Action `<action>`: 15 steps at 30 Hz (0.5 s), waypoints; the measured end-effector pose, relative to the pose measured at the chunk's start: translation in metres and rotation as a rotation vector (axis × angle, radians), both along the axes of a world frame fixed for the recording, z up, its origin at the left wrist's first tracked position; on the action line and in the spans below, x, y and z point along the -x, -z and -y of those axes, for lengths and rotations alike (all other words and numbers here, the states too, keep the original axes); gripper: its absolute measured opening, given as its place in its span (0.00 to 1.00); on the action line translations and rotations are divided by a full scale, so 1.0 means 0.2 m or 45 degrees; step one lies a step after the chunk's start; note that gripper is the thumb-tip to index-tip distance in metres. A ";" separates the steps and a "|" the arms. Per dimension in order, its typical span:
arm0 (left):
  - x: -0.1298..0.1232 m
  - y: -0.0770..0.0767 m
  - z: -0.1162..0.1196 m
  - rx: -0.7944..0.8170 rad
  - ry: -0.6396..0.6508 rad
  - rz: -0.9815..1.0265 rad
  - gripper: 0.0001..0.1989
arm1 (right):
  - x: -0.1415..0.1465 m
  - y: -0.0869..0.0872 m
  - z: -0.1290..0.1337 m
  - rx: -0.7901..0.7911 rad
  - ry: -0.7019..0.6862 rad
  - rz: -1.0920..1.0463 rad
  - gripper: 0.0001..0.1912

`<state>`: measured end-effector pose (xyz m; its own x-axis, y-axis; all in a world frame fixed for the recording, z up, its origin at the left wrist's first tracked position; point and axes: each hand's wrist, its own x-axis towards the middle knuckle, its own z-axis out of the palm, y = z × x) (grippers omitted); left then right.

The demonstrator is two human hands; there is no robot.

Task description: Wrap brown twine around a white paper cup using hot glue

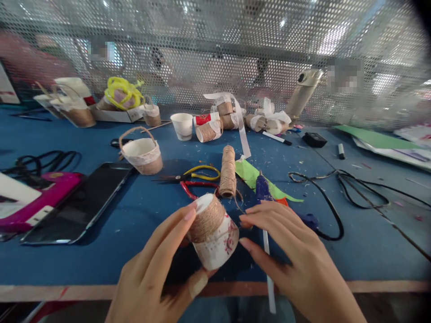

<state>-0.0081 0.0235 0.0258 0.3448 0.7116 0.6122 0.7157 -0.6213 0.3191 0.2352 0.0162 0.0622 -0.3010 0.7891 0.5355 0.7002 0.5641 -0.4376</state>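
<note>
My left hand (164, 264) grips a tilted paper cup (215, 251), fingers along one side and thumb near the rim. Brown twine (205, 222) is wound round the cup's narrow base half; the other half is white with a reddish print. Close by the cup, my right hand (286, 251) has curled fingers around a strand of twine, with the thumb apart below. A twine spool (228, 172) lies just beyond the cup, a loose strand trailing from it. Beside it are scissors or pliers with red and yellow handles (202, 172) and a blue glue gun (263, 188), partly hidden by my right hand.
A twine-and-lace cup basket (143, 154) stands left of centre, behind a black phone (81, 202). More wrapped cups (208, 130) lie along the perforated metal screen (202, 54). Black cable (332, 220) runs across the right. A white strip (268, 273) overhangs the table edge.
</note>
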 end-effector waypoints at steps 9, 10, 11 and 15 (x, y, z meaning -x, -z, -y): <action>-0.02 0.00 0.00 -0.072 -0.021 -0.005 0.33 | 0.01 -0.07 0.00 0.048 -0.119 -0.267 0.08; -0.03 0.00 0.00 -0.083 -0.016 -0.010 0.33 | 0.01 -0.08 0.00 0.044 -0.081 -0.274 0.07; -0.03 0.01 0.00 -0.094 -0.017 -0.013 0.33 | 0.02 -0.08 0.00 0.046 -0.041 -0.276 0.07; -0.02 0.02 0.01 -0.109 -0.036 -0.043 0.33 | 0.03 -0.09 0.00 0.063 0.043 -0.290 0.05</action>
